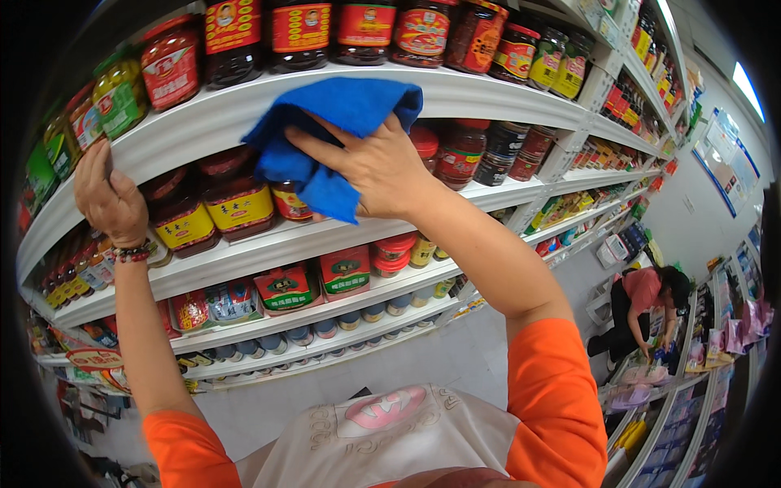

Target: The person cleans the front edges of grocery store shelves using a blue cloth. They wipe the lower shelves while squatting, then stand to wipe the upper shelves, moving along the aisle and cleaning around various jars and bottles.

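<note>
A blue cloth (341,116) is bunched in my right hand (378,165), whose fingers press it against the front edge of a white metal shelf (482,97). Part of the cloth hangs down in front of a small jar (291,201) on the tier beneath. My left hand (113,195), with a bead bracelet (131,252) at the wrist, rests its fingertips on the same shelf edge farther left. It holds nothing that I can see. Close to it stand a green-lidded jar (117,97) above and a yellow-labelled jar (183,226) below.
Red-labelled sauce jars (301,36) line the upper shelf. Lower tiers carry red and green packages (345,271) and dark-topped containers (299,334). A metal upright (561,146) divides the shelving. To the right, a person (647,305) bends beside another display rack (683,402).
</note>
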Motion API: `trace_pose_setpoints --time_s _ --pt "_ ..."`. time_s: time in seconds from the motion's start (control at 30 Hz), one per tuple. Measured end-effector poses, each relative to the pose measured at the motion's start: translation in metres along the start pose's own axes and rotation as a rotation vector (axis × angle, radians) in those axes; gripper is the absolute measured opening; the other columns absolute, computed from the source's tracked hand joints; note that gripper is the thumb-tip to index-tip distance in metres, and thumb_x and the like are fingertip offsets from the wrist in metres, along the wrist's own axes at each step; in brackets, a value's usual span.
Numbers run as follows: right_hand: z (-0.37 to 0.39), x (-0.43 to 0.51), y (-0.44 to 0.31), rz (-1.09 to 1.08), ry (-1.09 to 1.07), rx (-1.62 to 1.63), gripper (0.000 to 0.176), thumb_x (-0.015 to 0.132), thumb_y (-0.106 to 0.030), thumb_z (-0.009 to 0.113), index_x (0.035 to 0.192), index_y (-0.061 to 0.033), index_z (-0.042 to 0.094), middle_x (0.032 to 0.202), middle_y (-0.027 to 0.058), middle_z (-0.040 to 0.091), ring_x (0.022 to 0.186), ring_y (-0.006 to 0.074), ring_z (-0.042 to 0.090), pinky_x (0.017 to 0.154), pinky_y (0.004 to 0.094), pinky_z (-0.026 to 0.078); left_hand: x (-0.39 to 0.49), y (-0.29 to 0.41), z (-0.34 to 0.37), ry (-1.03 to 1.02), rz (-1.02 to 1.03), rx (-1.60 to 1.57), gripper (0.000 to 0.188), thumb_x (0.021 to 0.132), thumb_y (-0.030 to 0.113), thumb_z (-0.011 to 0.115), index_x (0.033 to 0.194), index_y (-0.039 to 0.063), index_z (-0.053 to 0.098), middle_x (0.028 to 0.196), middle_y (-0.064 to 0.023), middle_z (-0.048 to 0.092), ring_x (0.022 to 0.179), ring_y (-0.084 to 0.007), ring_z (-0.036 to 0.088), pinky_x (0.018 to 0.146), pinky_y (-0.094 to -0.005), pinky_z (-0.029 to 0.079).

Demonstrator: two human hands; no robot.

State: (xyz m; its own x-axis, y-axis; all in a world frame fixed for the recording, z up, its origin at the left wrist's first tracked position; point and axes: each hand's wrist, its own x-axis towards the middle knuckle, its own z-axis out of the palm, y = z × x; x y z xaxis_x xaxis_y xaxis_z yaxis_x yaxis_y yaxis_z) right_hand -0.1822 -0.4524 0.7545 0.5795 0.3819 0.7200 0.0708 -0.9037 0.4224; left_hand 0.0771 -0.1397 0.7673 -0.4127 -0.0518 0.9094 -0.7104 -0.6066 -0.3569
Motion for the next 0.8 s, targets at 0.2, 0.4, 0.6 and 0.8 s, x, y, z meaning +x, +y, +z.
trace_pose_setpoints --time_s 0.2,0.4,0.6,0.8 --pt "0.016 -0.007 0.002 0.268 0.085 -0.03 0.074 0.078 -0.029 0.075 0.149 -0.0353 0.056 0.159 0.0043 0.048 0.137 0.0316 0.052 0.111 0.052 0.036 0.004 0.007 -0.005 -0.008 -0.028 0.028 0.031 0.096 0.009 0.055 0.124 0.001 0.065 0.124 -0.0146 0.07 0.116 -0.0348 0.065 0.106 -0.0455 0.046" --pt "0.025 -0.096 0.046 0.587 0.636 0.011 0.06 0.092 -0.006 0.055 0.151 0.0015 0.049 0.159 0.027 0.041 0.148 0.0434 0.04 0.121 0.05 0.029 0.002 0.004 0.0 0.007 -0.016 0.053 0.031 0.094 0.008 0.054 0.121 0.001 0.067 0.119 -0.0139 0.072 0.111 -0.035 0.068 0.102 -0.045 0.05" --pt "0.085 -0.188 -0.041 0.456 0.32 0.176 0.061 0.083 -0.016 0.066 0.144 -0.0126 0.06 0.156 0.0184 0.048 0.145 0.0462 0.041 0.122 0.0589 0.026 0.003 -0.009 0.009 0.074 0.148 0.056 0.03 0.097 0.013 0.049 0.117 -0.002 0.068 0.111 -0.0166 0.075 0.102 -0.0366 0.07 0.094 -0.046 0.055" --pt "0.111 -0.208 -0.045 0.647 0.192 0.06 0.066 0.085 -0.028 0.068 0.147 -0.0111 0.054 0.155 0.017 0.047 0.138 0.0461 0.043 0.116 0.0565 0.032 0.0 -0.015 0.008 0.056 0.164 0.093 0.032 0.099 0.012 0.047 0.115 -0.006 0.068 0.112 -0.0185 0.074 0.101 -0.0358 0.071 0.091 -0.043 0.058"
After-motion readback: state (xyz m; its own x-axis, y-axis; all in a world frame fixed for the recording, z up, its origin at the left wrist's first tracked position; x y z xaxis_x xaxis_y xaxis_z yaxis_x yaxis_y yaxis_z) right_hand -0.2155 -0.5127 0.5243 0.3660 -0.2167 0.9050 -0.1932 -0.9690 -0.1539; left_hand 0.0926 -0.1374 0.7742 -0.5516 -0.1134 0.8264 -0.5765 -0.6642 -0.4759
